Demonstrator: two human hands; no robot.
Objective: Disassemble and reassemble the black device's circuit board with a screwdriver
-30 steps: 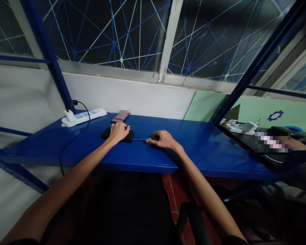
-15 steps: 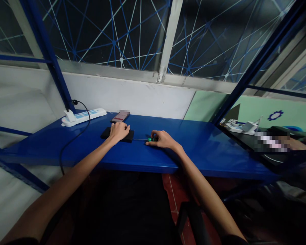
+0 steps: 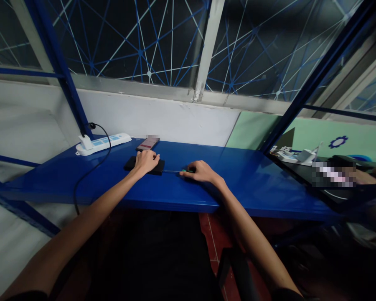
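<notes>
Currently working near the middle of the blue bench (image 3: 244, 184), about halfway between its left and right ends and set in from its front edge. Resting the left hand (image 3: 146, 162) on top of a flat black box (image 3: 157, 168), knuckles up and fingers bent, covering the middle of the box and leaving both its ends in sight. Cannot tell a firm grip from a plain press there, given the far side hidden under the fingers. Holding a green-handled screwdriver (image 3: 184, 170) in the right hand (image 3: 201, 172) — pinching its handle narrowly between thumb and fingers, and pointing the thin shaft toward the right end of the box. Cannot tell touching from entering at the tip, too small to make out.

Just beyond the left hand, toward the back edge, see a phone (image 3: 147, 144) lying face up with a lit screen, partly blurred out at its far end. By the back left corner, see a white power strip (image 3: 114, 140) with a white adaptor (image 3: 86, 142) plugged in. Trace a black cable (image 3: 81, 178) curving from the blue upright (image 3: 70, 94) across the bench and down over the front edge. Past the right end, see a dark surface (image 3: 290, 171) bearing a white device (image 3: 305, 156) — and, farther right, a co-worker's hand (image 3: 367, 177).
</notes>
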